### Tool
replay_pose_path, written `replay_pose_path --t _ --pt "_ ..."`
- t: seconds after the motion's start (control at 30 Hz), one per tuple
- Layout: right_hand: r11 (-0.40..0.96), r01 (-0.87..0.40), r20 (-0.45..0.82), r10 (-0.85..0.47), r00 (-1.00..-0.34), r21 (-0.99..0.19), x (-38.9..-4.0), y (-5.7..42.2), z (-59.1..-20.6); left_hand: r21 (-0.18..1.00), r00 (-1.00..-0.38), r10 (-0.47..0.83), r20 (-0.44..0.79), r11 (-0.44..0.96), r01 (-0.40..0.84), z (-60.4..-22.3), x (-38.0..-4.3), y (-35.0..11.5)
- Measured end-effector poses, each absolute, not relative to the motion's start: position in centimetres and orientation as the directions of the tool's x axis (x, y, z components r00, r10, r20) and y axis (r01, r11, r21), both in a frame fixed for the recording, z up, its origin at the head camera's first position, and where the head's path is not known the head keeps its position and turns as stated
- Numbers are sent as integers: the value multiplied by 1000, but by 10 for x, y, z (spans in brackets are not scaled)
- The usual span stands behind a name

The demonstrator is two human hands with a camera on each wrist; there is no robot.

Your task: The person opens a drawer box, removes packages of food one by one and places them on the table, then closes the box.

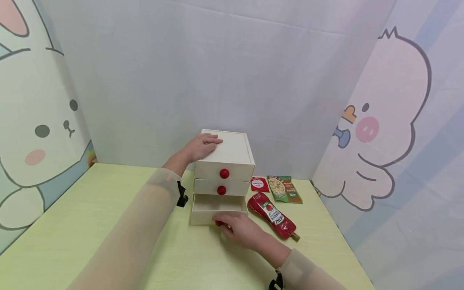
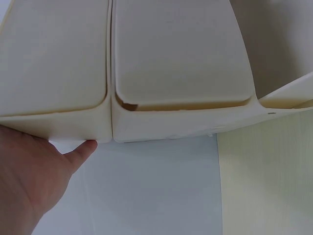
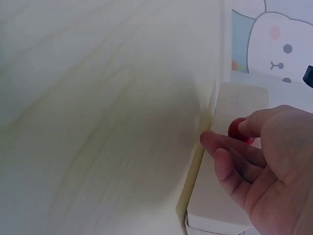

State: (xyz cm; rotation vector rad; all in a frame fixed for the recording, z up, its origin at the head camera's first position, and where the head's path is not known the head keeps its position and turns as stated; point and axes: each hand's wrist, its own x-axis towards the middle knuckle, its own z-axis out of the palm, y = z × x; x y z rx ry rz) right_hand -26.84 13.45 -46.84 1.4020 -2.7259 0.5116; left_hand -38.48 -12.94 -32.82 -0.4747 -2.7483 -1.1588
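Observation:
A small white cabinet [image 1: 233, 149] with three stacked drawers and round red knobs stands on the table. Its bottom drawer [image 1: 201, 218] is pulled out, and the part of the inside that shows is bare. My left hand [image 1: 201, 147] rests on the cabinet's top at the left edge, fingers extended; in the left wrist view its thumb lies along the side wall. Low in front, my right hand [image 1: 242, 231] pinches the bottom drawer's red knob [image 3: 235, 128] between thumb and fingers. The middle drawer [image 1: 204, 187] and the top drawer [image 1: 206, 171] look pushed in.
Right of the cabinet lie a red Heinz ketchup pouch [image 1: 272, 214], a small red packet [image 1: 259, 184] and a green-brown food packet [image 1: 284, 189]. A pale curtain [image 1: 152, 88] hangs behind the yellow-green table [image 1: 90, 225], with cartoon-printed cloth at both sides.

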Motion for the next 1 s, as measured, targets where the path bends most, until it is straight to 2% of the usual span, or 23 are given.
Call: replay_pose_path --t 0.17,0.5,0.7,1.0 --pt "532 -805 208 -784 -586 -262 -274 132 -468 680 -942 242 231 653 334 -327 -384 -129" --pt "567 -787 203 -763 -613 -245 -285 128 -468 683 -946 234 223 655 323 -326 -382 -128" --pt "567 -798 230 -764 -603 -206 -291 125 -470 690 -949 225 223 651 317 -327 -382 -127" --pt "582 -772 204 -748 -631 -255 -299 121 -466 681 -944 228 238 654 329 -327 -384 -127"
